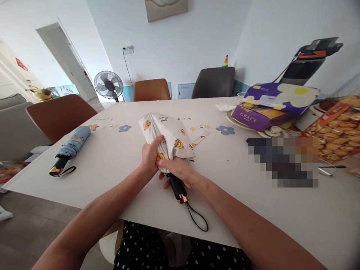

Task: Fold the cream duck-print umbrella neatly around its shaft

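A white folding umbrella (171,131) with yellow duck prints is in front of me over the table, its canopy loosely gathered. Its black handle (177,189) with a gold end and a wrist loop points toward me. My left hand (151,154) is closed around the canopy's left side, thumb on the fabric. Gripping the lower canopy just above the handle is my right hand (180,170), its fingers curled beneath. A printed strap (200,138) sticks out to the right of the canopy. Farther left, a rolled blue umbrella (73,143) lies on the table.
At the right stand a purple GRACE box (253,119), a flowered tissue pack (281,95), a dark bottle (302,67) and a snack bag (334,131). A blurred-out patch (281,161) covers something nearby. Chairs (152,90) and a fan (108,84) are beyond the table (112,187).
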Available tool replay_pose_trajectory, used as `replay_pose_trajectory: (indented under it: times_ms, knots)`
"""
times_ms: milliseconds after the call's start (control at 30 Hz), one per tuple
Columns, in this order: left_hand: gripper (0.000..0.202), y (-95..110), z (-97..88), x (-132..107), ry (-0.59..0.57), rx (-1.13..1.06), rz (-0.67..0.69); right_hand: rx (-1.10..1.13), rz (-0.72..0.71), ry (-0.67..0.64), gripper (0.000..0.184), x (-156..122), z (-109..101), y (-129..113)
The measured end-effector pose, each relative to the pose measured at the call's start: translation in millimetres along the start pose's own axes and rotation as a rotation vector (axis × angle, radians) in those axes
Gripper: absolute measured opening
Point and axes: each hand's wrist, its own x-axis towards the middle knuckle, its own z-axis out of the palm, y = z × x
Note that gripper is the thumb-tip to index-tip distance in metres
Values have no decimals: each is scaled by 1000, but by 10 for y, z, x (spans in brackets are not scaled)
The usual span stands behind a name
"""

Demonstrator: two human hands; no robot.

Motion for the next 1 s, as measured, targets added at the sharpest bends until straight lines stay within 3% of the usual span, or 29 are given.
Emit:
replay_pose_trajectory:
  times_ms: [100, 267, 400, 533, 600, 700, 767, 800, 867, 933, 1000]
  knots:
    - [40, 18, -27, 30, -3, -31, 15, 27, -43, 11, 24, 4, 15, 2]
    - [45, 21, -117, 116, -249, -63, -224, 161, 77, -95, 25, -10, 41, 6]
    - [46, 22, -150, 212, -281, -67, -260, 201, 126, -100, 21, -3, 47, 15]
    - [47, 17, -236, 424, -256, -27, -158, 265, 141, -139, 17, 11, 41, 36]
    - [49, 21, -319, 556, -158, 85, -70, 298, 170, -165, 18, 17, 35, 49]
    - [57, 76, -410, 686, 124, 406, 256, 320, 211, -171, 20, 33, 17, 67]
    - [61, 151, -379, 682, 232, 636, 531, 324, 230, -184, 20, 48, 3, 77]
    - [57, 192, -325, 653, 197, 733, 631, 326, 239, -194, 20, 56, -4, 82]
    - [41, 259, -145, 559, -39, 863, 713, 325, 249, -205, 22, 69, -15, 93]
    - [27, 275, 97, 461, -348, 920, 670, 324, 245, -205, 23, 75, -24, 103]
    - [26, 230, 347, 403, -624, 968, 622, 328, 225, -209, 23, 74, -31, 109]
